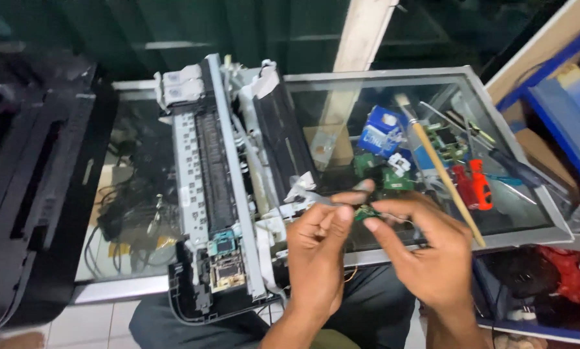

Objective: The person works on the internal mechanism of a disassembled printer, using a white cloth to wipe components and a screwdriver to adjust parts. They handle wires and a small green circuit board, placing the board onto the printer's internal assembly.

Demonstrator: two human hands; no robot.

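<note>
Black printer cover [25, 174] at far left | stripped printer chassis [225, 187] on glass bench [516, 236] | left hand [317, 255] and right hand [426, 252], fingers pinched on what looks like a small green circuit board [366, 212] | brush [440, 169], red tool [474, 184] right.
</note>
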